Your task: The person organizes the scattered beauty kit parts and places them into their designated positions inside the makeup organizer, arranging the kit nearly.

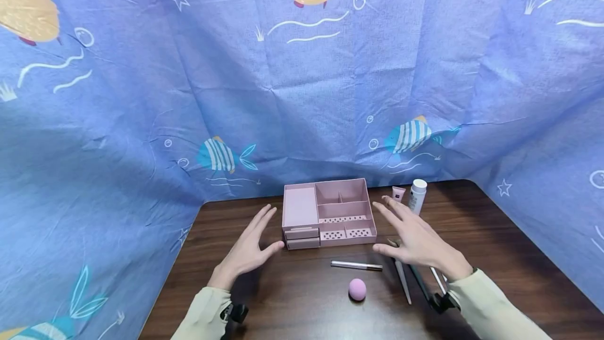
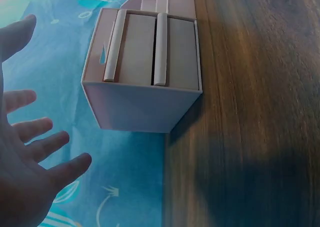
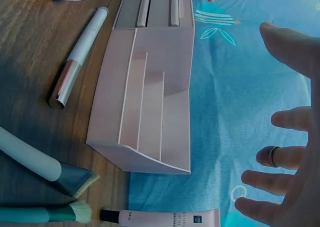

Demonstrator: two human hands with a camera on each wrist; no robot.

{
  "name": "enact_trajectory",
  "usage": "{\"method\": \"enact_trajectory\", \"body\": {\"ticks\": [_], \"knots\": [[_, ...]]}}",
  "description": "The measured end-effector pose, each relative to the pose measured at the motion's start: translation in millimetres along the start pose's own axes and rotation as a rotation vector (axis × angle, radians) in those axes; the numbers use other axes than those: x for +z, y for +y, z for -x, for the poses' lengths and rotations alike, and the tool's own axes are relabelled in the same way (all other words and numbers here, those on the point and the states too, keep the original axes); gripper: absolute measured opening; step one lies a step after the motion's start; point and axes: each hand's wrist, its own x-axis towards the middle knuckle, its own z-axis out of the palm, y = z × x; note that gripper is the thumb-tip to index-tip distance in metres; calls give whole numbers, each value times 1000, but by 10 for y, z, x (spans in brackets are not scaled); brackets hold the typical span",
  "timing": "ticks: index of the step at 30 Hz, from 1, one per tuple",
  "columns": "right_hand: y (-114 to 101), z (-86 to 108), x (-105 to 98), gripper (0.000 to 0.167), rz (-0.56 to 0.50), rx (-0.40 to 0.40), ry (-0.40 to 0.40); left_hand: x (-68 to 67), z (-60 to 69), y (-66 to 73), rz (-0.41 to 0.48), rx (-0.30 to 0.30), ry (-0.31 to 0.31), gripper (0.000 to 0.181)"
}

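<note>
A pink desk organizer point(image 1: 301, 206) with compartments and two small drawers point(image 2: 137, 47) stands near the back of the table, between my hands. My left hand point(image 1: 247, 251) hovers at its left side, fingers spread, touching nothing. On the other side my right hand point(image 1: 420, 237) is held in the air, fingers apart, with a ring on one finger in the right wrist view. In front of the organizer lie a silver pen-like tube point(image 1: 356, 265) and a pink ball point(image 1: 357, 289). Makeup brushes point(image 1: 402, 281) lie below the right hand, which partly hides them.
Behind the right hand, a white bottle point(image 1: 417, 197) stands upright beside a pale pink squeeze tube point(image 1: 398, 193). A blue fish-print cloth point(image 1: 311, 119) hangs around the back and sides of the dark wooden table point(image 1: 292, 298).
</note>
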Motion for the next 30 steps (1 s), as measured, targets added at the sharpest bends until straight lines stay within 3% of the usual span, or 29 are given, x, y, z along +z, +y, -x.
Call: {"method": "enact_trajectory", "body": {"ticks": [15, 23, 30], "knots": [[-8, 101, 137, 87, -54, 32, -26, 193, -82, -142, 57, -89, 15, 82], [-12, 132, 193, 80, -74, 47, -34, 276, -148, -164, 334, -49, 79, 74], [18, 179, 276, 75, -66, 72, -30, 335, -184, -192, 389, -77, 89, 71]]}}
